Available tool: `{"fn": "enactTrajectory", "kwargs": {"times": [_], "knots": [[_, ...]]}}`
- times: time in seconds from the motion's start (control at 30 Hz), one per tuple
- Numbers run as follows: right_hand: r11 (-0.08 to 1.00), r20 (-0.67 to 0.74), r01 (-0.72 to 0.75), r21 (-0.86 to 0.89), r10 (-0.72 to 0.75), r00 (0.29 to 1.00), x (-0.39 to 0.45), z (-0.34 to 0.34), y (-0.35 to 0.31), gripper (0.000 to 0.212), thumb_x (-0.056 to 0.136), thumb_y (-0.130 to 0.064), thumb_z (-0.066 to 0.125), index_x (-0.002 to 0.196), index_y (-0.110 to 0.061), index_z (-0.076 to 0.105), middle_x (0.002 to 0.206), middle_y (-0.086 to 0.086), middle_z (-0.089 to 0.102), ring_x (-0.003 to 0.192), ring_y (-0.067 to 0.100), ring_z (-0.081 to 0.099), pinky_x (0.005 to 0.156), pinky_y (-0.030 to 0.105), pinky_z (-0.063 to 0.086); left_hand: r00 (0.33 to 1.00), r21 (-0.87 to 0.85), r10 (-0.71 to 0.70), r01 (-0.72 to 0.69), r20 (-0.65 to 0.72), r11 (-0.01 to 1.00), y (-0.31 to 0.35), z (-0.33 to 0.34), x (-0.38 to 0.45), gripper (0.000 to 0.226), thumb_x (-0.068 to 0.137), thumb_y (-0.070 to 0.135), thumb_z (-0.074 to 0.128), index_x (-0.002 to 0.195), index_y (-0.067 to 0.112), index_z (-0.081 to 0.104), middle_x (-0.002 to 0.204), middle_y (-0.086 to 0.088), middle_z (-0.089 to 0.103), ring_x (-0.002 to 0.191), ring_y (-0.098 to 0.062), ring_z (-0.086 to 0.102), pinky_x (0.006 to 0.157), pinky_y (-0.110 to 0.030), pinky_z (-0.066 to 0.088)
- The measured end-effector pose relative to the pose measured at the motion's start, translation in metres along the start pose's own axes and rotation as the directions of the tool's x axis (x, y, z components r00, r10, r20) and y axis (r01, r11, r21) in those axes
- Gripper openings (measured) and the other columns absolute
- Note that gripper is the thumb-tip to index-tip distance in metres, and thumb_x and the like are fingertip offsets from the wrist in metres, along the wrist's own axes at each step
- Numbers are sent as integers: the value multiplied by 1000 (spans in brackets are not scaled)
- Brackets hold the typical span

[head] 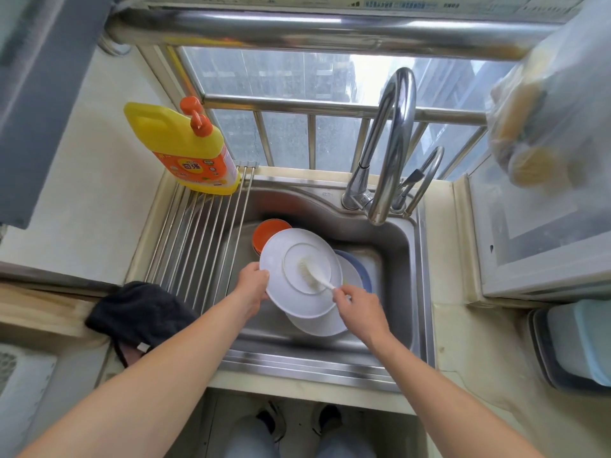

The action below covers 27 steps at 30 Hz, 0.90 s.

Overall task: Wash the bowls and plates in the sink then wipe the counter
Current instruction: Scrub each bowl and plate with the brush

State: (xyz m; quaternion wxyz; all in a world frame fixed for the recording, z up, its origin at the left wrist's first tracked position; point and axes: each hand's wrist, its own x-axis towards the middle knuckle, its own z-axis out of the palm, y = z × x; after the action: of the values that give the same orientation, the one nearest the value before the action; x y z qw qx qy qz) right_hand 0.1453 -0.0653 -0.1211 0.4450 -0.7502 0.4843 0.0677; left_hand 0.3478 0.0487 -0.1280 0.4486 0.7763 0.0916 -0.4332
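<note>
I hold a white plate [299,272] over the sink [401,246], with its underside turned up to me. My left hand [253,285] grips its left rim, fingers curled around the edge. My right hand [358,304] pinches the handle of a white brush [314,276], and the bristles touch the ring on the bottom of the plate.

I think I am in the washing step and not far along. Below this plate a second white plate [317,323] lies in the sink, a blue-rimmed plate [358,271] is beside it toward the right, and an orange bowl [266,234] stands at the back left of the basin. The rack of steel rods [198,239] over the left part of the sink carries no washed dish, so I judge that most pieces are still to do. No water runs from the tap [393,143]. The wiping is not yet begun: a dark cloth [139,314] lies on the surface at the front left corner of the sink.

A yellow soap bottle [185,150] stands at the back left, on the rods. Behind the sink is a window with metal bars [330,107]. At the right edge of the surface I see a pale blue tub [582,342].
</note>
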Motion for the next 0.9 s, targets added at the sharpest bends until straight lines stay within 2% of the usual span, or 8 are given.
{"fn": "enactTrajectory", "kwargs": {"times": [0.13, 0.23, 0.33, 0.47, 0.7, 0.73, 0.83, 0.9], "knots": [[978, -128, -202, 55, 207, 970, 1, -5, 6, 38, 96, -34, 44, 62, -17, 51, 69, 6, 61, 66, 27, 56, 59, 35, 46, 978, 184, 209, -201, -23, 962, 7, -4, 0, 21, 91, 6, 43, 98, 14, 61, 98, -12, 67, 87, -29, 63, 69, -39, 50], [949, -127, -254, 185, 280, 952, 3, -4, 1, 39, 94, -36, 44, 76, -9, 65, 78, 9, 66, 75, 28, 62, 69, 40, 55, 901, 374, 433, -414, 35, 830, 20, -2, -4, 14, 90, 14, 46, 88, 21, 57, 86, -4, 67, 83, -29, 62, 69, -38, 47], [875, -104, -321, 362, 381, 919, 7, -1, -5, 40, 92, -36, 46, 86, -5, 69, 80, 13, 67, 67, 25, 56, 60, 37, 51, 798, 485, 585, -572, 142, 662, 26, 4, -17, 16, 96, 10, 51, 84, 20, 54, 76, -1, 62, 73, -22, 56, 62, -33, 40], [856, -62, -405, 322, 446, 893, 10, 4, -8, 34, 95, -31, 46, 85, -13, 73, 88, 9, 68, 81, 30, 66, 72, 37, 59, 736, 555, 628, -641, 251, 530, 3, 13, -21, 25, 94, 7, 56, 78, 25, 48, 68, 4, 56, 68, -21, 51, 63, -39, 44], [777, -171, -564, 281, 619, 767, 12, -1, 24, 40, 101, -34, 45, 116, -5, 67, 111, 17, 68, 94, 37, 67, 84, 41, 57, 677, 705, 635, -652, 373, 281, -32, 21, -14, 26, 79, 2, 65, 83, 23, 49, 79, 5, 53, 75, -24, 53, 63, -39, 45], [776, -191, -555, 301, 619, 762, 12, -2, 28, 40, 102, -34, 43, 114, -5, 67, 108, 17, 68, 92, 36, 66, 82, 41, 57, 702, 681, 618, -647, 355, 344, -38, 19, -7, 23, 78, 4, 65, 82, 24, 52, 83, 8, 55, 78, -22, 55, 65, -36, 46], [813, -226, -491, 315, 566, 793, 14, -7, 30, 37, 105, -32, 38, 106, -8, 67, 102, 12, 66, 86, 29, 63, 73, 37, 52, 882, 465, 456, -457, 122, 759, -44, 12, -4, 19, 80, 16, 61, 98, 20, 64, 98, 12, 57, 90, -20, 61, 78, -35, 52], [849, -175, -450, 278, 505, 845, 14, -7, 27, 35, 104, -31, 39, 103, -11, 68, 101, 11, 65, 85, 29, 62, 71, 36, 53, 952, 333, 303, -302, 48, 894, -50, 10, -4, 27, 82, 11, 62, 107, 21, 63, 106, 6, 58, 94, -25, 62, 84, -44, 53]]}}
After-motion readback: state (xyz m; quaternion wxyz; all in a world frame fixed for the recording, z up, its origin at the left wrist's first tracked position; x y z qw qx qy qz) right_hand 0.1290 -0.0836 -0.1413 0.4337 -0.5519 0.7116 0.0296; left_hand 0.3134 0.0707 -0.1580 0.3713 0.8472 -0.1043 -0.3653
